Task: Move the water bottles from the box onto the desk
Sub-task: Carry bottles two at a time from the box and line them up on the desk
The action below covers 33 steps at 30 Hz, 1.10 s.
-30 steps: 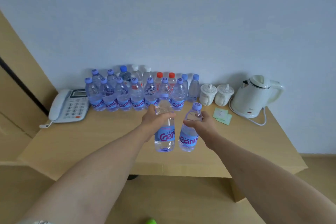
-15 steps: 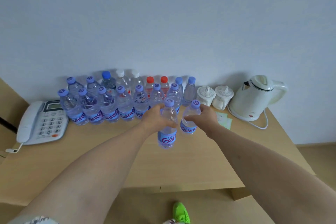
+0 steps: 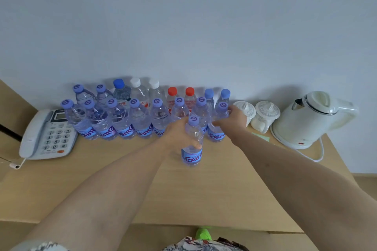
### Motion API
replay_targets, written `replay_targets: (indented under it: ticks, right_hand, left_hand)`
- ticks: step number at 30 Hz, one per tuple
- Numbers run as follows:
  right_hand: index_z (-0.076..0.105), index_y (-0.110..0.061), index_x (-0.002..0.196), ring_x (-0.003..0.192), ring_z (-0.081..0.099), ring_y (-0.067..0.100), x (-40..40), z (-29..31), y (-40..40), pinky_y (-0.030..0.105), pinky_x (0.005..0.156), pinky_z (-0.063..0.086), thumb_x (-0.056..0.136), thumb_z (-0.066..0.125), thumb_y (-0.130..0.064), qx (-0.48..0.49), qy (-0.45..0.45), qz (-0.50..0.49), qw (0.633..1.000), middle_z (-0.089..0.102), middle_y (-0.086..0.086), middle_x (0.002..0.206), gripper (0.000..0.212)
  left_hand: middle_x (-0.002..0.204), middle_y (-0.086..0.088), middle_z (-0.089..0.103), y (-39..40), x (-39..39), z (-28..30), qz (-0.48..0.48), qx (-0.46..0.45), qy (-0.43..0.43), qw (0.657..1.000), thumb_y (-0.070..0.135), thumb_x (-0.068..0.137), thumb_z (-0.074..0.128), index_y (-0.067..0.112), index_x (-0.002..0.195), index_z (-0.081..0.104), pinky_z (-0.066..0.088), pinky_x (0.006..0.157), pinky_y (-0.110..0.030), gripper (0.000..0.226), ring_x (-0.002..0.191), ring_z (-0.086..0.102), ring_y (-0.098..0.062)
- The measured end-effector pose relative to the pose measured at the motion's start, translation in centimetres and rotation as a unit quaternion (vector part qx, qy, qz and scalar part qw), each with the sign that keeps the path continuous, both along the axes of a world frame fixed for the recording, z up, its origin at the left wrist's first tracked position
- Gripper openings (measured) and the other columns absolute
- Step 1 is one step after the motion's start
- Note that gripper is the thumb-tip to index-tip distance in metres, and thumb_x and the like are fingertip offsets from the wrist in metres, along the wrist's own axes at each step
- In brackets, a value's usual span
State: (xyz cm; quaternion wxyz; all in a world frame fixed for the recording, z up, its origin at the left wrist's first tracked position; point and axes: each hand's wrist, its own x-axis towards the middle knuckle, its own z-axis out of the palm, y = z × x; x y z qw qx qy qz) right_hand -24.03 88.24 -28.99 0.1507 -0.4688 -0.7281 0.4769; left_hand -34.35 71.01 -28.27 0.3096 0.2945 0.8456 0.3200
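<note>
My left hand (image 3: 179,134) grips a clear water bottle (image 3: 192,155) with a lilac cap and blue label, upright on or just above the wooden desk (image 3: 214,189), in front of the rows. My right hand (image 3: 234,118) holds a second such bottle (image 3: 217,128) at the right end of the front row of bottles (image 3: 120,124), its base at the desk surface. Behind stands a back row (image 3: 140,93) with blue, white and red caps against the wall. No box is in view.
A white desk phone (image 3: 44,134) lies at the left. Two white lidded cups (image 3: 263,116) and a white electric kettle (image 3: 304,120) with its cord stand at the right. A green paper slip (image 3: 262,136) lies near the cups. A green shoe (image 3: 203,234) shows below the desk edge.
Both hands carried their bottles forward from the desk's front edge toward the rows. The right bottle reached the end of the front row; the left one came down in front of it.
</note>
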Motion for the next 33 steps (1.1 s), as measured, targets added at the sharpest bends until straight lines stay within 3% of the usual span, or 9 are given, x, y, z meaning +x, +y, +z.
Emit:
replay_targets:
  ticks: [8,13,16,18,20,24,29,33]
  right_hand:
    - [0.063,-0.015,0.122,0.093,0.061,0.024,-1.2,0.3,0.9,0.032,0.074,0.046,0.072,0.075,0.007,-0.015,0.047,-0.012,0.999,0.065,0.005,0.110,0.056]
    - [0.059,-0.024,0.107,0.090,0.062,0.022,-0.6,0.3,0.8,0.032,0.073,0.047,0.073,0.077,0.003,-0.026,0.065,-0.003,0.998,0.067,-0.001,0.101,0.046]
    - [0.057,-0.021,0.124,0.105,0.063,0.028,-0.5,0.3,0.3,0.036,0.077,0.049,0.074,0.078,0.000,-0.021,0.047,-0.015,0.999,0.063,-0.005,0.106,0.058]
    - [0.044,-0.018,0.144,0.120,0.057,0.033,-0.7,0.5,-0.3,0.042,0.086,0.051,0.073,0.082,-0.006,-0.012,0.004,-0.028,1.000,0.054,0.006,0.132,0.081]
    - [0.036,-0.012,0.147,0.123,0.054,0.038,-0.8,0.7,-0.9,0.049,0.094,0.053,0.075,0.081,-0.011,-0.014,-0.037,-0.068,0.997,0.043,0.015,0.142,0.085]
    - [0.041,-0.006,0.136,0.119,0.054,0.040,-0.8,1.1,-3.8,0.049,0.095,0.054,0.081,0.073,-0.015,-0.031,-0.066,-0.131,0.989,0.045,0.021,0.137,0.064]
    - [0.047,-0.003,0.133,0.119,0.056,0.040,-2.6,0.7,-10.3,0.047,0.098,0.053,0.080,0.068,-0.013,-0.023,-0.068,-0.128,0.989,0.054,0.022,0.132,0.058]
    - [0.062,-0.007,0.101,0.095,0.062,0.034,-4.4,0.3,-17.1,0.037,0.074,0.051,0.080,0.075,-0.015,-0.036,-0.080,-0.076,0.993,0.065,0.018,0.113,0.026]
  left_hand:
    - [0.116,0.010,0.072,0.3,-0.3,0.1,0.019,0.010,-0.023,1.000,0.024,0.057,0.098,0.034,0.122,0.066,0.055,0.101,-0.038,0.073,0.112,0.067,-0.016]
    - [0.117,0.010,0.072,0.3,-0.2,0.1,0.025,0.016,-0.022,0.999,0.023,0.057,0.098,0.033,0.123,0.066,0.055,0.102,-0.039,0.074,0.112,0.067,-0.016]
    - [0.117,0.011,0.072,0.1,0.1,0.2,0.030,0.017,-0.019,0.999,0.023,0.056,0.099,0.033,0.123,0.066,0.055,0.102,-0.040,0.075,0.112,0.066,-0.016]
    - [0.115,0.011,0.073,-0.4,0.1,0.2,0.040,0.026,-0.022,0.999,0.021,0.055,0.099,0.032,0.120,0.067,0.055,0.101,-0.040,0.073,0.111,0.067,-0.015]
    - [0.114,0.009,0.073,-1.3,-0.1,0.3,0.042,0.037,-0.027,0.998,0.020,0.056,0.098,0.030,0.118,0.067,0.056,0.100,-0.042,0.070,0.110,0.068,-0.016]
    - [0.119,0.006,0.072,-4.3,-1.0,0.8,0.048,0.052,-0.027,0.997,0.017,0.057,0.099,0.027,0.125,0.064,0.056,0.100,-0.042,0.077,0.114,0.067,-0.017]
    - [0.118,0.006,0.069,-10.4,-3.5,1.5,0.055,0.043,0.017,0.997,0.022,0.057,0.099,0.029,0.127,0.062,0.055,0.098,-0.038,0.079,0.111,0.065,-0.018]
    - [0.114,0.003,0.072,-16.2,-6.4,2.0,0.048,0.030,0.040,0.998,0.022,0.057,0.097,0.029,0.119,0.064,0.057,0.096,-0.041,0.071,0.108,0.067,-0.020]
